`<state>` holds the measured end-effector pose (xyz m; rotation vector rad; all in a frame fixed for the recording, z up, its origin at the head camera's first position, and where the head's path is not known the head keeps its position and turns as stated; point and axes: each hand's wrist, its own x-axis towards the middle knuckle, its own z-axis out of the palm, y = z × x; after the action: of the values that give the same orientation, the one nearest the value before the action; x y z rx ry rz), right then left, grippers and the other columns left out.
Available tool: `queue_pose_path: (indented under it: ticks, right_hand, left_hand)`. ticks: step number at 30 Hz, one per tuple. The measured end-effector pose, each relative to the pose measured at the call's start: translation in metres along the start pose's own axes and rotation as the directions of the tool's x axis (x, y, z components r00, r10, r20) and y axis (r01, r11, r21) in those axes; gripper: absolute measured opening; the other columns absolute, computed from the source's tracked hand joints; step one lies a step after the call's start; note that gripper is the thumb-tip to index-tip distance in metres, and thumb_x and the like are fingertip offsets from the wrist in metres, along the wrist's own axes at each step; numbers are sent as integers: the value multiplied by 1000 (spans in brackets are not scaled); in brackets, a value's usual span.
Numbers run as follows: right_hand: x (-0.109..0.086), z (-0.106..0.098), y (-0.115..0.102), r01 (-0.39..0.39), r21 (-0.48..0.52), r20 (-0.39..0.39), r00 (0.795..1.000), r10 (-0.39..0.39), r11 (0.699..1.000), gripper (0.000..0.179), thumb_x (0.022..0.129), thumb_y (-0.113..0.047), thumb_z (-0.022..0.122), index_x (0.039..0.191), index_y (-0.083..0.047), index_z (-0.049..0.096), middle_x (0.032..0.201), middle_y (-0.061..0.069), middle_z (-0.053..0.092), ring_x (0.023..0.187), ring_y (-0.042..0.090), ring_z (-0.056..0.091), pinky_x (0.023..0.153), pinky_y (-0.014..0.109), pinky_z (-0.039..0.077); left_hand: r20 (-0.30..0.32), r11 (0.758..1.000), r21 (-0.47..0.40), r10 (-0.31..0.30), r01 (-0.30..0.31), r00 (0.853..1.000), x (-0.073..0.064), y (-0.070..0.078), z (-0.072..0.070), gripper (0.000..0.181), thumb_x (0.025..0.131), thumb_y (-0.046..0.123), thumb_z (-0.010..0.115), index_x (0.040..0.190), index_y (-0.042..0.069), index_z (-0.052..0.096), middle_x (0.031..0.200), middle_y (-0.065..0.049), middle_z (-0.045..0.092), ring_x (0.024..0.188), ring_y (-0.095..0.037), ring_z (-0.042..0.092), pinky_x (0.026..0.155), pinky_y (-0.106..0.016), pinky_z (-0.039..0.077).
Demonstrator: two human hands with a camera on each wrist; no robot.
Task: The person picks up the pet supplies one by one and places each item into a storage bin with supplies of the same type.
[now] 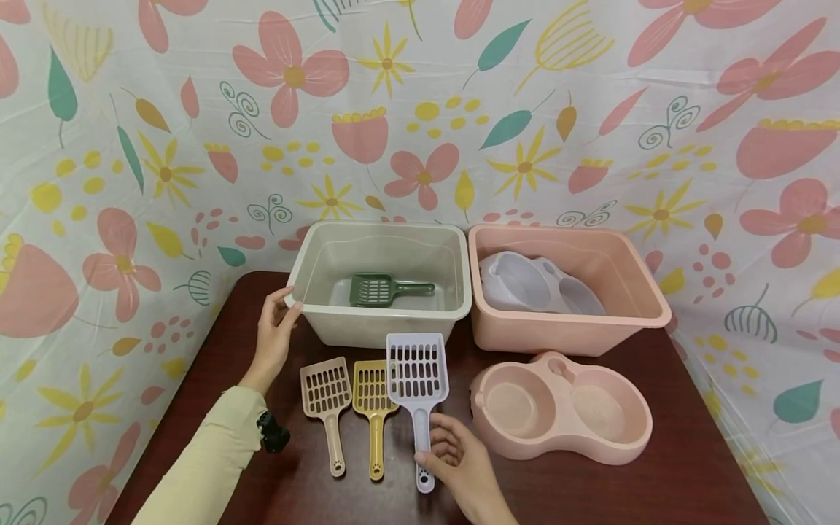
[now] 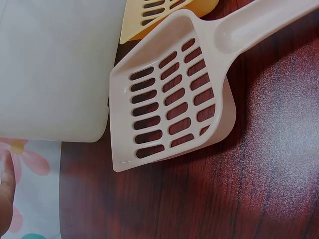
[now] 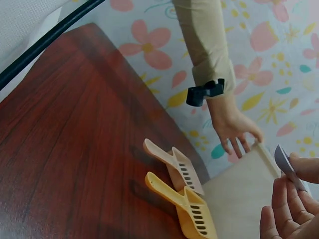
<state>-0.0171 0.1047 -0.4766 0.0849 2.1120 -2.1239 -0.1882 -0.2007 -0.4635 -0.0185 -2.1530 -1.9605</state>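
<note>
With its thumb and curled fingers, my right hand (image 1: 466, 467) holds a lavender litter scoop (image 1: 421, 423) by the handle. The scoop's slotted head points up toward the grey-white litter box (image 1: 374, 332). At that box's front left corner, my left hand (image 1: 272, 339) grips the rim between thumb and fingers. A green litter scoop (image 1: 415, 288) lies inside the box. In front of it are a beige scoop (image 1: 332, 437) and a yellow scoop (image 1: 376, 445), side by side, handles toward me. The beige scoop (image 2: 219, 45) fills much of the left wrist view.
A pink litter box (image 1: 558, 335) stands right of the grey-white one, with a lavender double bowl (image 1: 521, 281) tilted inside. Before it sits a pink double pet bowl (image 1: 558, 419). Behind the dark wooden table (image 1: 249, 306) hangs a flowered cloth (image 1: 420, 95).
</note>
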Motion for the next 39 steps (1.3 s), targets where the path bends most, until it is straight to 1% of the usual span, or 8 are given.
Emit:
queue_pose_path:
  ticks: [2,7,12,15,20,25,34,39]
  right_hand:
    - [-1,0,-3,20,-4,2,1000,-20,1000,53,82,4,77,129,11,54,98,11,63,81,10,59,74,23,49]
    - [-2,-4,-11,64,-52,6,998,-63,997,51,80,3,78,127,8,57,96,12,64,80,10,60,75,23,50]
    - [2,-8,-20,45,-73,-13,999,-46,996,51,79,3,79,127,5,59,96,11,63,81,11,59,77,23,49]
    - [6,-9,-23,45,-59,-17,999,-46,997,52,79,5,79,127,6,58,98,12,62,81,12,59,77,23,48]
    - [11,-9,-25,98,-34,6,995,-98,995,53,80,7,77,128,9,55,98,13,62,80,10,58,76,23,48]
    - [16,-12,-29,135,-45,20,991,-134,990,52,80,7,77,128,10,56,98,14,63,80,10,59,76,23,48]
    - [26,-18,-37,164,-54,-19,986,-165,985,51,78,11,77,125,7,60,94,12,64,79,12,60,74,23,49]
    - [32,-21,-40,184,-80,-32,982,-187,980,50,78,11,77,124,7,60,94,13,65,80,11,61,74,22,49]
  left_hand:
    - [1,1000,7,-3,3,1000,0,0,0,44,103,9,52,143,-3,41,109,7,50,98,-5,51,80,-22,42]
    - [3,1000,19,-4,4,1000,-1,0,0,44,103,10,51,143,-2,41,110,6,49,98,-5,51,81,-22,42]
    - [-2,1000,10,2,-2,1000,-1,-1,0,44,103,10,52,143,-3,41,109,7,50,98,-7,50,82,-25,42]
    - [-6,1000,5,12,-12,1000,1,-2,-1,44,103,10,52,143,-3,41,109,7,50,98,-7,51,81,-23,42]
    - [-7,1000,15,14,-14,1000,0,-2,-1,44,103,10,52,143,-3,41,109,7,50,97,-5,51,80,-21,42]
    - [-11,1000,11,7,-7,1000,-1,-3,0,43,103,10,52,143,-3,41,108,8,51,98,-7,51,80,-21,42]
    - [-5,1000,-5,5,-5,1000,-2,-3,2,43,103,9,51,143,-3,40,109,9,50,98,-7,50,80,-22,42]
    - [-9,1000,-6,12,-12,1000,-2,-3,2,43,103,8,51,143,-4,40,109,9,51,98,-8,51,79,-22,42]
